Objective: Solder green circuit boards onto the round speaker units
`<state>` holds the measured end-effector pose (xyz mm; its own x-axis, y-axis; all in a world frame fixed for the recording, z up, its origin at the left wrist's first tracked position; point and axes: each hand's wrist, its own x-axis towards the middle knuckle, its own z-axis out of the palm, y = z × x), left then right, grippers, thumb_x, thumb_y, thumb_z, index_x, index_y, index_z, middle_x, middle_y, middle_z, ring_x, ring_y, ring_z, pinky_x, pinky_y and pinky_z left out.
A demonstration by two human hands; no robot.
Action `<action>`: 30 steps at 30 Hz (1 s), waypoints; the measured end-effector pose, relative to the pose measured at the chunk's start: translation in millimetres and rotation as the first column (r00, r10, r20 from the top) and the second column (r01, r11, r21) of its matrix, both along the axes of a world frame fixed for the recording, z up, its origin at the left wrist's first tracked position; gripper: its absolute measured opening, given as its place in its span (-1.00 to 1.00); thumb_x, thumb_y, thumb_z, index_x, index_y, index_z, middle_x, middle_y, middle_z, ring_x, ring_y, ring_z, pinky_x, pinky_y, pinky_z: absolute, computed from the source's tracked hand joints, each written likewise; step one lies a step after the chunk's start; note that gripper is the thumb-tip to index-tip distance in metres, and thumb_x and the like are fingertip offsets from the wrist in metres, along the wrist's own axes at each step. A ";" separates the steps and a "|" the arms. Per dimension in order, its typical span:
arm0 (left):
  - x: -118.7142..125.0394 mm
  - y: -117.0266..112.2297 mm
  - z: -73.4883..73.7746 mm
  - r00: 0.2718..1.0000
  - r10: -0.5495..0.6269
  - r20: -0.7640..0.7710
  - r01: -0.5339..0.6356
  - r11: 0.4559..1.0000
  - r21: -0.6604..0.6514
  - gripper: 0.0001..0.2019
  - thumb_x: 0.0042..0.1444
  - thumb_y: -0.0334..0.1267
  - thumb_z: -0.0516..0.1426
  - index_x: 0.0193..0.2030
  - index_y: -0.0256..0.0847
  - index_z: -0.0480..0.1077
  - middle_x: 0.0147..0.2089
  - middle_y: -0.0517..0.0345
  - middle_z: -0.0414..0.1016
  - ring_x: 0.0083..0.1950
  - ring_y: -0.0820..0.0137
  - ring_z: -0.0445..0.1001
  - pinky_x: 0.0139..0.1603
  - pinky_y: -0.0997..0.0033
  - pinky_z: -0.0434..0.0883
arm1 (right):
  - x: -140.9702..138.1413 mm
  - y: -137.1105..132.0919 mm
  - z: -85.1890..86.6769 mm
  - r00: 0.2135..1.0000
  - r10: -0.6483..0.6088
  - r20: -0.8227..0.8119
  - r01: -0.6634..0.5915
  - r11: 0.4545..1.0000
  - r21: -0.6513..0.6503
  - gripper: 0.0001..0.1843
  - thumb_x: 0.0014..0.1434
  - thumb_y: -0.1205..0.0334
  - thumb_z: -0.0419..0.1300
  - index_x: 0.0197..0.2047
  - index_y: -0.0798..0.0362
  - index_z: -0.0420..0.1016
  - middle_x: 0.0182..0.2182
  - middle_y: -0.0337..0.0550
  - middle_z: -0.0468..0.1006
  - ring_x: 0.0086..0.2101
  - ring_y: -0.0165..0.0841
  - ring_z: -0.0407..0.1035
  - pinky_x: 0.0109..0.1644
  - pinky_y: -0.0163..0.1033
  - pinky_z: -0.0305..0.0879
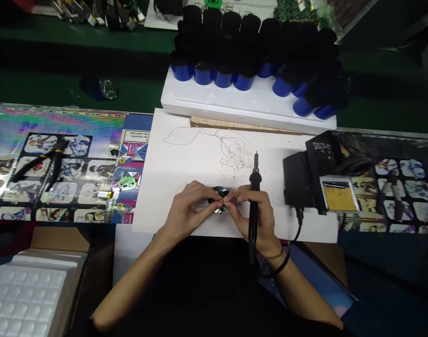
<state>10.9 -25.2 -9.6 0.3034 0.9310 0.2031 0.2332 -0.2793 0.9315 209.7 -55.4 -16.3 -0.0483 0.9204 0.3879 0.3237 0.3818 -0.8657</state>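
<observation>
From my remote view, the work sits at lower centre of the frame, on a sheet of white paper (185, 164). The left hand (187, 210) and the right hand (257, 220) have come together there, their fingertips (203, 189) meeting over a round dark disc (218, 195). The left hand pinches the disc, though the fingers hide much of it, and I can't tell exactly what it is. A tiny gold-coloured piece (221, 202) shows between the fingertips.

The right hand clamps a black soldering iron (254, 201) in its palm, tip pointing up and well clear of the disc. I'd keep it that way while the fingers do the fine work, with both wrists low and the tip away from skin.

Loose thin wires and scraps (235, 152) lie on the paper just above the hands. To the right stands a black soldering station (305, 178), with a yellow sponge tray (340, 196) at its front, within easy reach for wiping the tip. Pliers (41, 164) lie on a printed mat (10, 140) to the left. Blue-and-black cylinders (203, 75) stand on a white foam block (235, 105) at the top of the frame.
</observation>
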 end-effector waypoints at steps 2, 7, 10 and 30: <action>-0.7 1.6 1.2 0.999 -0.025 -0.032 0.027 0.999 0.042 -0.95 0.34 -0.23 0.33 -0.15 -0.12 0.59 -0.21 0.10 0.69 -0.13 0.26 0.59 -0.02 0.19 0.46 | 0.5 0.0 -0.2 1.000 0.017 -0.007 -0.017 1.000 -0.014 -0.65 0.34 0.46 0.33 0.01 -0.12 0.33 -0.18 -0.18 0.69 -0.12 -0.23 0.59 0.01 0.05 0.55; -2.8 2.0 3.4 0.992 -0.082 -0.100 0.083 0.997 -0.001 -0.92 0.41 -0.23 0.25 -0.15 -0.13 0.51 -0.19 0.08 0.63 -0.11 0.26 0.54 -0.03 0.21 0.43 | -2.2 -0.2 -2.4 0.998 0.046 -0.040 -0.047 0.998 -0.036 -0.67 0.35 0.46 0.30 0.00 -0.12 0.32 -0.18 -0.17 0.65 -0.10 -0.23 0.57 0.01 0.02 0.55; -8.3 2.4 6.5 0.981 -0.147 -0.126 0.145 0.989 -0.022 -0.95 0.42 -0.27 0.22 -0.11 -0.14 0.50 -0.13 0.07 0.60 -0.03 0.27 0.53 0.04 0.24 0.45 | -4.1 -0.8 -2.6 0.996 0.076 -0.039 -0.079 0.995 -0.064 -0.67 0.35 0.46 0.29 0.01 -0.12 0.32 -0.17 -0.16 0.64 -0.10 -0.24 0.56 0.03 0.02 0.55; -17.9 28.3 22.4 0.824 -0.377 -0.424 0.400 0.916 -0.037 -0.88 0.30 -0.41 0.14 -0.24 -0.16 0.48 -0.11 0.05 0.63 -0.06 0.17 0.54 0.02 0.19 0.37 | 67.2 -21.0 42.9 0.976 0.010 -0.217 -0.076 0.952 -0.296 -0.74 0.41 0.12 0.29 0.11 -0.05 0.64 -0.20 -0.03 0.67 -0.38 -0.18 0.63 -0.52 -0.12 0.53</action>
<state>-7.0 3.1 12.7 0.7039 0.7099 0.0212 0.4548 -0.4734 0.7544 276.8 -76.4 26.6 -0.0380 0.9944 0.0986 0.1107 0.1022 -0.9886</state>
